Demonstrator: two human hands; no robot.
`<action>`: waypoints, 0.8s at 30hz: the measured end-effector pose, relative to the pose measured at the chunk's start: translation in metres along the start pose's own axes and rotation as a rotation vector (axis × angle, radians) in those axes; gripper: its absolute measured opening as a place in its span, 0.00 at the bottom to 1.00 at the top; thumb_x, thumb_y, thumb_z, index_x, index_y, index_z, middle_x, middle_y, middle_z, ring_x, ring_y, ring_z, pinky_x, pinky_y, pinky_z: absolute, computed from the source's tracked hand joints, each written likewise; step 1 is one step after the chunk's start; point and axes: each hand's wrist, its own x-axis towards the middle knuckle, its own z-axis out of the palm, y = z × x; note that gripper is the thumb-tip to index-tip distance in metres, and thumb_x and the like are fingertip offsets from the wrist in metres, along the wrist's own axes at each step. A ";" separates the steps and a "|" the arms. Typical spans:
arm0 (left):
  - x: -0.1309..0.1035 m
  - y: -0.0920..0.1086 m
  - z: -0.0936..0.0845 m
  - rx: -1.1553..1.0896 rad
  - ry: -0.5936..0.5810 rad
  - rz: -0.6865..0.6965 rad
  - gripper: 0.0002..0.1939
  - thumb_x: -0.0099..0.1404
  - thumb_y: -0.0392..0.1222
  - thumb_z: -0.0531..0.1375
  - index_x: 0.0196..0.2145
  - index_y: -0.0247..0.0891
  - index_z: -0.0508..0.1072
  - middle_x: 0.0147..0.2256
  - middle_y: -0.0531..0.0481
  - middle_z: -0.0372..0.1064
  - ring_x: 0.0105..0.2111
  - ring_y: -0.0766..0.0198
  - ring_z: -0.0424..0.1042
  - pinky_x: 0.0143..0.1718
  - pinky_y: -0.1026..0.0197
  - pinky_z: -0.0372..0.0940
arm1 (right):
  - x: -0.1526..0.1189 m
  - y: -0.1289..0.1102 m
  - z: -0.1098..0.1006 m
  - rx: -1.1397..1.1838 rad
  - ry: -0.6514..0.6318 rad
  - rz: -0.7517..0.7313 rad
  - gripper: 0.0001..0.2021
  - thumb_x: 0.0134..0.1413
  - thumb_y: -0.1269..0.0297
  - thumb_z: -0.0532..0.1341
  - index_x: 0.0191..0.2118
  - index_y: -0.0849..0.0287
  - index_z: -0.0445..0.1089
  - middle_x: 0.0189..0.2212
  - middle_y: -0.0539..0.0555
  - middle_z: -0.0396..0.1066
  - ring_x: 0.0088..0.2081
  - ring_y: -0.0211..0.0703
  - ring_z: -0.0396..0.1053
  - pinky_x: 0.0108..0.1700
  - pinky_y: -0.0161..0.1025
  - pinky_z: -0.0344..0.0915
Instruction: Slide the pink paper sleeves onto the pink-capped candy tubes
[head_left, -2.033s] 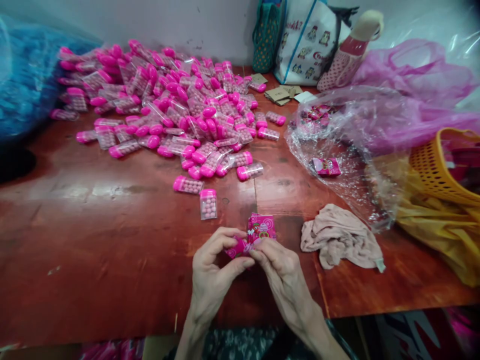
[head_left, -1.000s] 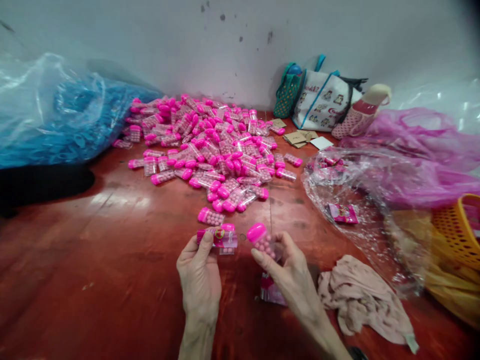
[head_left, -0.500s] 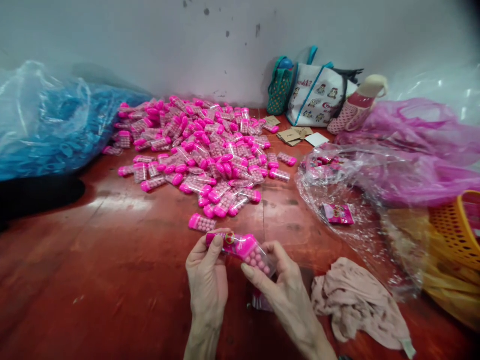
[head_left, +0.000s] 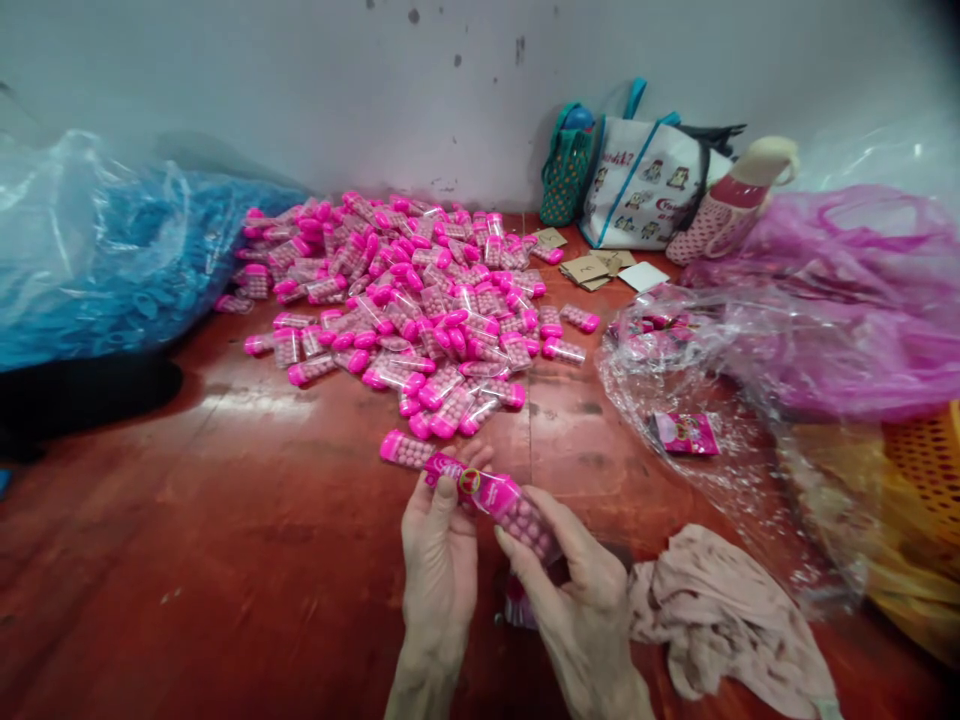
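Note:
My right hand grips a small clear container of pink balls between thumb and fingers. A pink printed plastic sleeve extends up and left from the container's pink cap end, seemingly around that end. My left hand pinches this sleeve with its thumb on top; some of its fingers are behind it. Just beyond my left fingertips lies a loose container like the held one. Under my right hand, a partly hidden clear-and-pink packet rests on the red surface.
A heap of similar containers spreads toward the wall. Blue pieces fill a clear bag at left. On the right are a pale cloth, clear plastic with pink packets, a purple bag and a yellow basket.
Both hands and the container have shifted slightly right in view, and the scene has shifted a little too. The sleeve's print now shows more fully, and my left fingers have spread somewhat behind it.

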 end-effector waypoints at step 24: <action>-0.024 -0.018 0.008 -0.038 0.028 -0.304 0.17 0.43 0.44 0.71 0.31 0.36 0.75 0.29 0.50 0.75 0.31 0.62 0.74 0.40 0.59 0.68 | -0.006 -0.004 -0.004 0.275 -0.055 0.280 0.10 0.55 0.69 0.58 0.44 0.56 0.67 0.34 0.50 0.75 0.33 0.38 0.73 0.36 0.29 0.67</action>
